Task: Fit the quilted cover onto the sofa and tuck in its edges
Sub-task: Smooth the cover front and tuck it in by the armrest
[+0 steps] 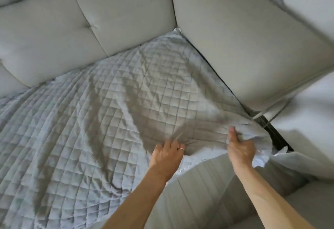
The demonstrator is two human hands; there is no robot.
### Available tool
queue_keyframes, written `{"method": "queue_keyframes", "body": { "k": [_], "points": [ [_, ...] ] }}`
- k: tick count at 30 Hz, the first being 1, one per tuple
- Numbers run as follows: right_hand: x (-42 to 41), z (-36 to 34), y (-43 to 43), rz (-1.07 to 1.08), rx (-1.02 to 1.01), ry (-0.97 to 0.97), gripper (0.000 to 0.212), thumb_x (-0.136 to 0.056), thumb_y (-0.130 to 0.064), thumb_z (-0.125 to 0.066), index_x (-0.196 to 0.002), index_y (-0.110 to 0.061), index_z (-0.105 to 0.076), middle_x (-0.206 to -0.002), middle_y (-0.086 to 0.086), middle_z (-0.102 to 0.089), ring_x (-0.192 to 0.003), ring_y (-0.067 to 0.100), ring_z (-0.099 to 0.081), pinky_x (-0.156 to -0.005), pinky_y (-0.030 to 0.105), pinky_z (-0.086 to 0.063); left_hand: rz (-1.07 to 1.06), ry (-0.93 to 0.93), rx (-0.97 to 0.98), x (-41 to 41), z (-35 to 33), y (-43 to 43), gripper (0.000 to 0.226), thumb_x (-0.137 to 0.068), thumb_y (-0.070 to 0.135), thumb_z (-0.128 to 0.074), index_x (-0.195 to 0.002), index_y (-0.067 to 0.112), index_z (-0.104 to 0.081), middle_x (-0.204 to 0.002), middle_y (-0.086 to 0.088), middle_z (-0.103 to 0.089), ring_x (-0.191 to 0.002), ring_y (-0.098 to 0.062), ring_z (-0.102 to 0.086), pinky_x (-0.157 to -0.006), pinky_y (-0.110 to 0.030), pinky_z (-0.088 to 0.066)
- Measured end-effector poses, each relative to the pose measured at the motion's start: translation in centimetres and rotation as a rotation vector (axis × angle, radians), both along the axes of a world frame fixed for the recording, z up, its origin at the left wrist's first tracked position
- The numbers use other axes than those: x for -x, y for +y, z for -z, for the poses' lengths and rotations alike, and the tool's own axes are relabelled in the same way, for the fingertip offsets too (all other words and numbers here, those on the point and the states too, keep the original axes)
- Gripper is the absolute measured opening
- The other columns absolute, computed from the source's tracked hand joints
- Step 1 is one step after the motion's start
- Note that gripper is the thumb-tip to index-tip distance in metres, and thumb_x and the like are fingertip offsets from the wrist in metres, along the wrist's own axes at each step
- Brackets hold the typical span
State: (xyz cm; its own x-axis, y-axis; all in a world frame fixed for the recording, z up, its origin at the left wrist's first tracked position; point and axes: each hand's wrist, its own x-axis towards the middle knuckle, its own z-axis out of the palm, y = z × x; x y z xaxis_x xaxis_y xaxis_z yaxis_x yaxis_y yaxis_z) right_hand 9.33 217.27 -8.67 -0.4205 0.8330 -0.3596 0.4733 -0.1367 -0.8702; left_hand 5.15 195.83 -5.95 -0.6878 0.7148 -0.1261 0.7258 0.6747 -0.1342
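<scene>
A pale grey quilted cover (101, 102) lies spread over the seat of a light grey sofa (75, 29), wrinkled toward the front. Its far corner reaches into the angle where two back cushions meet. My left hand (167, 156), with a ring on one finger, pinches the cover's front edge. My right hand (241, 147) grips a bunched corner of the cover beside the dark gap along the right back cushion (244, 48). Below both hands the bare front of the seat (202, 189) shows.
A dark gap (271, 129) runs between the seat and the right cushion. A pale padded sofa section (307, 156) sits at the right. More of the cover hangs over the left front.
</scene>
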Motion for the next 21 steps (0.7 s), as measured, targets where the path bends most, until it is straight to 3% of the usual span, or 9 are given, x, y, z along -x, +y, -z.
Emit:
{"method": "queue_keyframes", "body": {
  "k": [3,6,8,10,13,16,18,21],
  "points": [
    [-0.7,0.9,3.9,-0.091,-0.138,-0.218,0.060,-0.090,-0.060,-0.052,-0.058,-0.009,-0.052,-0.058,0.003,-0.060,-0.060,0.026,-0.060,-0.061,0.039,-0.048,0.032,-0.094,0.004,1.2,-0.5,2.6,0.045,-0.052,0.017,-0.085,-0.094,0.022,-0.071,-0.080,0.004,-0.062,-0.069,-0.016,-0.060,-0.052,-0.027,-0.046],
    [0.4,2.8,5.6,-0.130,0.205,-0.399,0.062,-0.082,-0.070,-0.056,-0.088,-0.009,-0.052,-0.096,0.007,-0.064,-0.088,0.029,-0.062,-0.071,0.041,-0.055,-0.083,-0.355,0.115,2.6,0.1,3.8,0.059,-0.084,0.030,-0.070,-0.135,0.018,-0.045,-0.125,-0.006,-0.048,-0.115,-0.024,-0.046,-0.077,-0.036,-0.047],
    [0.5,3.3,5.6,-0.076,0.429,-0.413,0.063,-0.077,-0.066,-0.069,-0.110,-0.017,-0.048,-0.108,0.000,-0.056,-0.098,0.024,-0.060,-0.071,0.039,-0.053,-0.111,-0.446,0.162,3.3,-0.1,4.4,0.064,-0.092,0.054,-0.052,-0.143,0.021,-0.035,-0.133,-0.007,-0.041,-0.124,-0.028,-0.039,-0.088,-0.042,-0.044],
    [0.3,2.5,6.7,-0.011,0.462,-0.370,0.070,-0.070,-0.048,-0.080,-0.121,-0.010,-0.051,-0.111,0.005,-0.058,-0.098,0.025,-0.059,-0.072,0.037,-0.048,-0.074,-0.486,0.200,4.2,-1.1,5.5,0.065,-0.091,0.064,-0.043,-0.141,0.024,-0.039,-0.127,-0.006,-0.048,-0.119,-0.028,-0.046,-0.087,-0.043,-0.043],
    [-0.1,0.8,7.3,0.172,0.313,-0.296,0.082,-0.064,-0.032,-0.084,-0.129,0.000,-0.045,-0.120,0.018,-0.056,-0.098,0.035,-0.058,-0.074,0.038,-0.047,-0.086,-0.529,0.198,5.9,-2.7,6.2,0.049,-0.096,0.056,-0.040,-0.132,0.024,-0.050,-0.126,-0.003,-0.054,-0.117,-0.025,-0.051,-0.090,-0.041,-0.041],
    [0.4,-1.7,7.3,0.309,0.077,-0.336,0.086,-0.078,-0.046,-0.078,-0.140,-0.003,-0.037,-0.142,0.024,-0.038,-0.127,0.042,-0.042,-0.097,0.054,-0.043,-0.144,-0.515,0.128,8.8,-4.8,7.9,0.047,-0.099,0.048,-0.040,-0.139,0.025,-0.043,-0.137,0.000,-0.049,-0.125,-0.022,-0.046,-0.099,-0.041,-0.040],
    [1.3,-2.8,7.3,0.179,-0.141,-0.459,0.070,-0.087,-0.056,-0.063,-0.134,-0.008,-0.046,-0.142,0.021,-0.042,-0.130,0.039,-0.038,-0.101,0.057,-0.038,-0.129,-0.483,0.073,11.0,-5.9,9.5,0.049,-0.099,0.046,-0.039,-0.144,0.024,-0.038,-0.142,0.000,-0.044,-0.128,-0.022,-0.042,-0.102,-0.041,-0.039],
    [3.2,-3.8,7.8,-0.167,-0.157,-0.596,0.041,-0.090,-0.051,-0.048,-0.096,-0.015,-0.065,-0.105,0.015,-0.067,-0.100,0.034,-0.058,-0.094,0.048,-0.046,-0.080,-0.431,-0.003,14.7,-6.6,12.1,0.051,-0.099,0.044,-0.039,-0.147,0.023,-0.035,-0.146,-0.001,-0.040,-0.130,-0.023,-0.040,-0.101,-0.040,-0.039]
  ]
}}
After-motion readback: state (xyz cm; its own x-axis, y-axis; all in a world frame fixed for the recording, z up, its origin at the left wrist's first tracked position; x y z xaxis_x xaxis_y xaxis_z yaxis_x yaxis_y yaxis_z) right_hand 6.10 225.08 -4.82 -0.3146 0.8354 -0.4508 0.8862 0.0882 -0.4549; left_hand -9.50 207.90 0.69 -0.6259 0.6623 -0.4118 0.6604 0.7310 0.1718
